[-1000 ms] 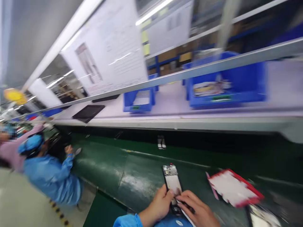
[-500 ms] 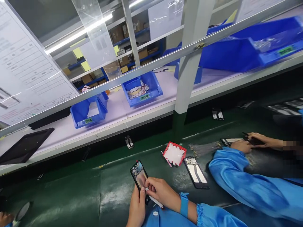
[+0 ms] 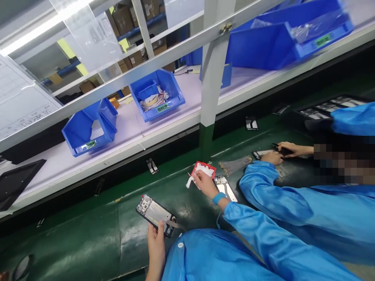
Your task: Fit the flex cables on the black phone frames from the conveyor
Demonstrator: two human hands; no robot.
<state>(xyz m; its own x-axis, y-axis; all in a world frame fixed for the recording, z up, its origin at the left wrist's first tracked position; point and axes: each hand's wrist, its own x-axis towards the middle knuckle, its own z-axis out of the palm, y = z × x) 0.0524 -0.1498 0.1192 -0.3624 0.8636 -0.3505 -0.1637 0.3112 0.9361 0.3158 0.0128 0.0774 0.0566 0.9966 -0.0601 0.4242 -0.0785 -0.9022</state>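
My left hand (image 3: 156,242) grips the lower end of an opened phone (image 3: 156,210), thumb on top. Its inner side faces up, with a circuit board at the far end, a silvery middle and a flat strip sticking out at the near right. My right hand (image 3: 206,182), wearing a blue wristband, is over the red tray (image 3: 214,170) of white pieces. Its fingers are pinched on a curved white strip (image 3: 189,182) at the tray's left side. Another opened phone (image 3: 225,189) lies just beyond this wrist, partly hidden by my arm.
A co-worker's hands (image 3: 274,156) work on a phone at the right. Thin wires (image 3: 234,166) lie between us. More phone parts (image 3: 152,166) sit along the dark far strip of the green bench (image 3: 88,230). Blue bins (image 3: 158,97) stand on the shelf behind a metal rail.
My right hand has moved from the phone to the red tray with a white strip in its fingers. The phone in my left hand now lies flatter, its inside more exposed. The view has shifted.
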